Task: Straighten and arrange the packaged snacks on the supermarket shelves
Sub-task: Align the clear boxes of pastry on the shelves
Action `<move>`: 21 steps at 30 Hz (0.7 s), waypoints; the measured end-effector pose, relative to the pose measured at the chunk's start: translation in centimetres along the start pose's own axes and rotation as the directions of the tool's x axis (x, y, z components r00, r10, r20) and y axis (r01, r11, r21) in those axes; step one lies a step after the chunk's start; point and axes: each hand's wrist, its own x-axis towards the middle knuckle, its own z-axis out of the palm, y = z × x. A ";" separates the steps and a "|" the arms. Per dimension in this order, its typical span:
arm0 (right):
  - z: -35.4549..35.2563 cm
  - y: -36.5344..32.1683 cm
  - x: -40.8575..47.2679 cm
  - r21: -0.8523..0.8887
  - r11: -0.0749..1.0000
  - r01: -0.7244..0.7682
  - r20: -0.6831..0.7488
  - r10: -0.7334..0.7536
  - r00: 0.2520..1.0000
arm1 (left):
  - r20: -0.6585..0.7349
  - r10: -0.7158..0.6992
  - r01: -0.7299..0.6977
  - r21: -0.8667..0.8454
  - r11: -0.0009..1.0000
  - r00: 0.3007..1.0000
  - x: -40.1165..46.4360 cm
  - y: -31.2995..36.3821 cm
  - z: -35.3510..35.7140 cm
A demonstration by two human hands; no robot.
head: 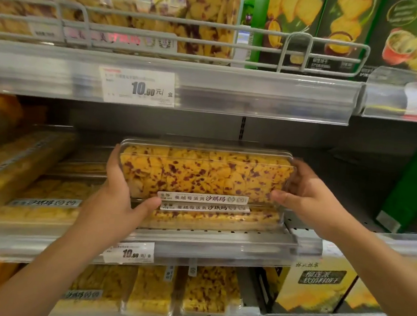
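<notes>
A clear plastic box of yellow snack with purple flecks [203, 173] stands tilted on its long edge in the middle shelf. My left hand [118, 200] grips its left end, thumb under the front label. My right hand [307, 193] grips its right end. Below it lies a second box of the same snack [212, 218], flat on the shelf [196, 241].
Plain yellow snack boxes [33, 189] lie stacked to the left. A green carton [414, 189] stands at the right. The upper shelf holds more flecked boxes [164, 12] behind a wire rail [212, 28], and green cartons [337, 30]. Further boxes [207, 292] fill the lower shelf.
</notes>
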 end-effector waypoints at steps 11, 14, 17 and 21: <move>0.6 1.0 -1.8 -0.048 0.997 -0.064 -0.075 0.060 0.995 | 0.014 0.028 -0.028 -0.004 1.000 1.000 -0.5 0.1 -0.5; 0.9 1.0 -2.0 -0.048 0.996 -0.075 -0.093 0.070 0.993 | 0.054 -0.040 0.045 -0.087 0.995 0.998 -0.2 0.1 -0.7; 1.1 1.0 -2.1 -0.070 0.994 -0.085 -0.113 0.076 0.991 | 0.080 -0.047 0.051 -0.049 0.997 0.996 -0.1 0.1 -0.8; 1.2 0.9 -2.3 -0.107 0.989 -0.100 -0.129 0.086 0.988 | 0.084 -0.064 0.063 0.008 0.998 0.994 -0.2 0.2 -0.7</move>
